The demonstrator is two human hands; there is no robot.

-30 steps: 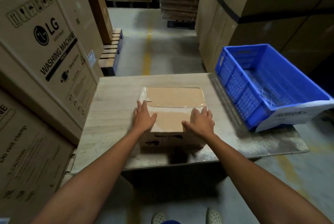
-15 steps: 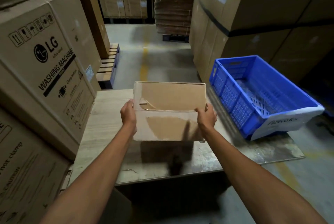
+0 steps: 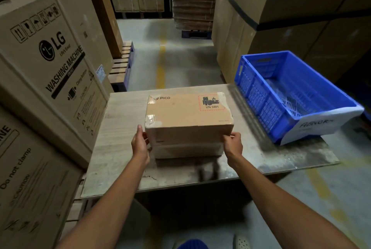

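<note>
head view:
box (image 3: pixel 188 116): PICO print up, over the middle of the table (image 3: pixel 120 148); resting or lifted, I cannot tell.
left hand (image 3: pixel 140 144): my fingers curl round its near left corner.
right hand (image 3: pixel 232 144): grips its near right corner.
blue crate (image 3: pixel 259 96): on the table's right end.

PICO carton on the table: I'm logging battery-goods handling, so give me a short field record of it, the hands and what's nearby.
item: brown PICO carton, UN 3481 battery label on top, clear tape at corners
support: wooden table; full contact unclear
left hand: grips the carton's near left edge
right hand: grips its near right corner
right of carton: blue plastic crate, apart from it
left of table: LG washing machine box
</note>
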